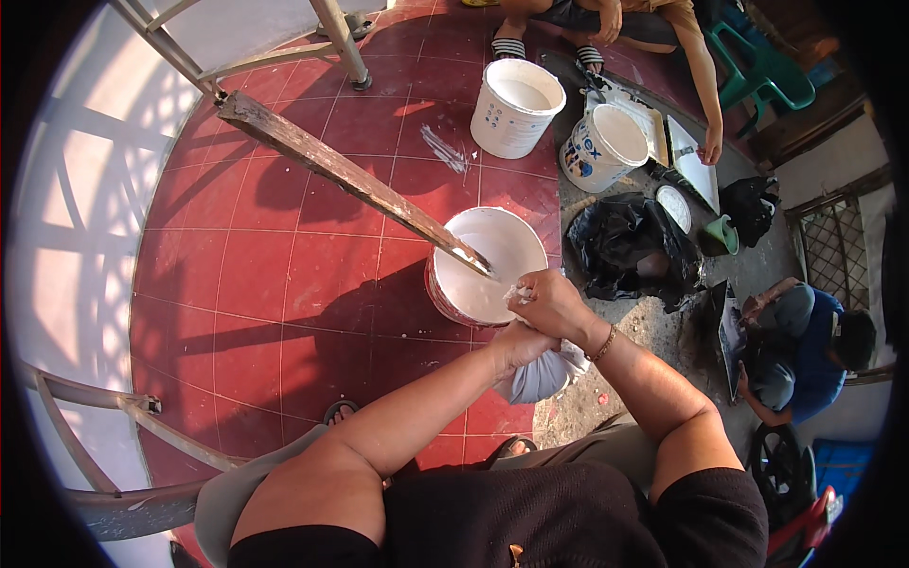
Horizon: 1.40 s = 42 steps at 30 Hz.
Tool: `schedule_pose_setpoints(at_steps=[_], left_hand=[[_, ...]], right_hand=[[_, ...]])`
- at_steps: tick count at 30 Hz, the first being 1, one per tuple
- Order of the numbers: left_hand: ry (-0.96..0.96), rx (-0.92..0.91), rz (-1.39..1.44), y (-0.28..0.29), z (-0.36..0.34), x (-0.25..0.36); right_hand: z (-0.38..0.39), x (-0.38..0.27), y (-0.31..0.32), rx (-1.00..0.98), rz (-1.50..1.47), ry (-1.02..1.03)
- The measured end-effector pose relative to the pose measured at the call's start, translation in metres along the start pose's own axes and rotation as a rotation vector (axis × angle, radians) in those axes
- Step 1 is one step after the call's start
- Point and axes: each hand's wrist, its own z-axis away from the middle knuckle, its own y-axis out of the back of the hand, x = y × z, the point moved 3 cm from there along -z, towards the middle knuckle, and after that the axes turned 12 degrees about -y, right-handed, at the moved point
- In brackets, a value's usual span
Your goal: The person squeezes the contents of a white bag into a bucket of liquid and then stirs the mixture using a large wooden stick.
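In front of me a bucket (519,234) holds white, paint-like material. A long worn wooden stick (355,180) slants with its lower end in the bucket's mouth. My left hand (521,346) is closed round the neck of a pale grey bag (542,379), whose full, rounded body hangs below it. Just above, at the bucket's near right rim, my right hand (552,303) is closed on the gathered top of the same bag. White residue shows around the right fingertips. What is inside the bag is hidden.
Beyond stand a white bucket (516,112) and a printed bucket (601,151). Black plastic (630,241) lies right, near a white lid (673,208). A co-worker's hand (710,147) reaches over a tray (694,161); a blue-shirted person (816,350) crouches right. Wooden frame legs (343,43) stand left.
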Motion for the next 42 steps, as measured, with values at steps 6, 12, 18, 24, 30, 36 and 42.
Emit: schedule_pose_setpoints(at_steps=[6, 12, 18, 24, 30, 36, 42], left_hand=[[0.0, 0.014, 0.041, 0.0, 0.0, 0.003], [0.098, 0.02, 0.03, -0.002, 0.005, 0.008], [0.11, 0.028, -0.023, -0.004, 0.011, -0.001], [-0.007, 0.038, -0.223, -0.012, 0.022, 0.007], [-0.139, 0.062, -0.241, -0.012, 0.027, 0.022], [-0.139, 0.105, -0.347, -0.012, 0.021, 0.004], [-0.074, 0.103, -0.29, 0.005, 0.022, -0.056]], right_hand=[[-0.003, 0.001, 0.0, 0.0, -0.111, 0.049], [0.004, -0.008, 0.003, 0.041, 0.003, -0.015], [0.001, -0.006, 0.004, -0.013, 0.118, 0.148], [0.004, -0.007, 0.005, -0.065, 0.13, 0.235], [-0.019, -0.006, 0.027, -0.052, 0.014, 0.259], [-0.094, 0.011, -0.012, -0.317, 0.511, 0.654], [-0.084, -0.034, -0.012, -0.766, -0.091, -0.266]])
